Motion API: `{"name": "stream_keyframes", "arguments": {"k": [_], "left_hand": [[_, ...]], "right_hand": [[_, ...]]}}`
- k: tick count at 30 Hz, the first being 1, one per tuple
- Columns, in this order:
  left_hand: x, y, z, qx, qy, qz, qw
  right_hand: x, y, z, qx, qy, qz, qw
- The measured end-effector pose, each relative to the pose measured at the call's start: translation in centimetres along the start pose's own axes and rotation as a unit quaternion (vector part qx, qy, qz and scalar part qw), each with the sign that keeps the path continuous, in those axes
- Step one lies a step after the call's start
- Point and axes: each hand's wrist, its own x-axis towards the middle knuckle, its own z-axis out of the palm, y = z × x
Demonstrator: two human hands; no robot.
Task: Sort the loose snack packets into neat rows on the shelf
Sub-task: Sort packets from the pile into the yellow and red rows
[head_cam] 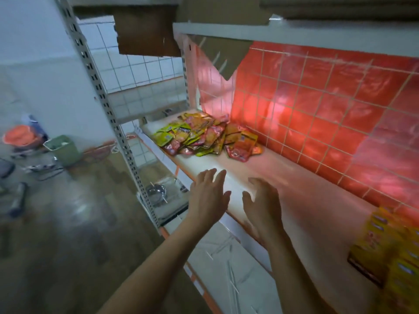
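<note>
Red and yellow-green snack packets [204, 134] lie heaped at upper centre — beyond both hands; left hand [207, 196] nearer, right hand [264, 200] beside it — both empty, fingers spread.

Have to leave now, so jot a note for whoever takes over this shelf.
Left hand and right hand: both open, empty, over the front of the shelf.
Packets: a loose mixed pile at the far end, against the red tiles.
Done: yellow packs at the near right look lined up, though blurred.
Left: the whole pile needs sorting into rows.
</note>
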Motion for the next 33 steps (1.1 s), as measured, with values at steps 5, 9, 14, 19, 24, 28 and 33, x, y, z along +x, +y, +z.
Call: {"name": "stream_keyframes", "arguments": {"k": [5,9,14,19,24,28,33], "left_hand": [[5.4,-2.6,1.2,-0.004,-0.027,0.001,1.0],[10.1,-4.0,2.4,-0.029,-0.036,0.019,0.999],[17.2,-5.7,4.4,-0.04,-0.027,0.089,0.995],[24.7,-6.2,5.4,-0.045,-0.03,0.144,0.988],[29.6,-6.5,7.2,-0.053,-0.132,0.189,0.972],[31.3,-6.5,7.4,-0.003,-0.18,0.212,0.961],[31.8,-6.6,6.6,-0.046,-0.166,0.203,0.964]], "right_hand": [[5.5,-0.6,2.9,-0.062,-0.035,0.015,0.997],[9.8,-0.7,4.6,-0.071,-0.016,0.045,0.996],[14.8,-0.9,7.2,-0.022,0.058,0.09,0.994],[19.8,-0.7,9.2,-0.082,0.074,0.163,0.981],[21.7,-0.8,10.1,-0.132,0.069,0.223,0.963],[21.7,-0.2,10.6,-0.131,0.129,0.237,0.954],[21.9,0.0,10.7,-0.089,0.156,0.259,0.949]]}}
